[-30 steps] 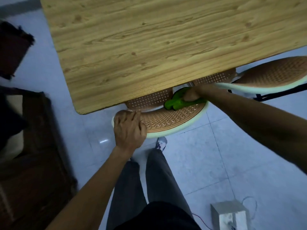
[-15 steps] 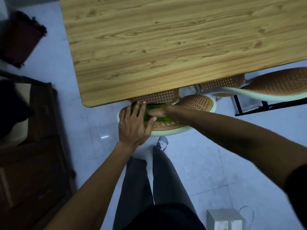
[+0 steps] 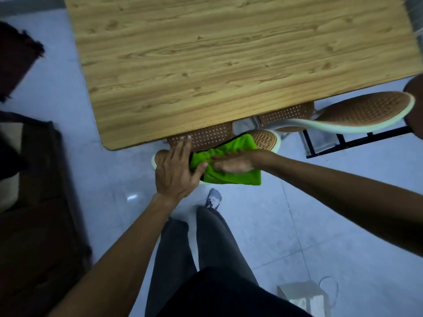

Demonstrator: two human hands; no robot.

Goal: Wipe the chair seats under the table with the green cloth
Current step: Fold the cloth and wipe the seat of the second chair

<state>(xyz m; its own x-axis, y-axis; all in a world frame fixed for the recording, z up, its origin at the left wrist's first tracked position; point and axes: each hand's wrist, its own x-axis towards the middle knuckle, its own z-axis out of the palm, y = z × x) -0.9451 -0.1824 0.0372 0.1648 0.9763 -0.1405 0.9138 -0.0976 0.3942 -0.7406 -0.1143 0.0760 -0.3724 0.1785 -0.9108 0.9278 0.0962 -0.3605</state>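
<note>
A bright green cloth lies spread over the near woven chair seat, which has a pale green rim and sticks out from under the wooden table. My right hand rests flat on the cloth, fingers pointing left. My left hand is on the seat's left part, fingers spread, its thumb pressing the cloth's left edge. A second woven seat shows at the right, partly under the table.
Dark wooden furniture stands at the left. A black metal frame sits beneath the right seat. A grey box with a cable is on the tiled floor at the lower right. My legs and a shoe are below the seat.
My right hand swept the cloth from the seat's right side to its left and middle. The cloth went from bunched to spread out. My left hand opened its fingers and touched the cloth.
</note>
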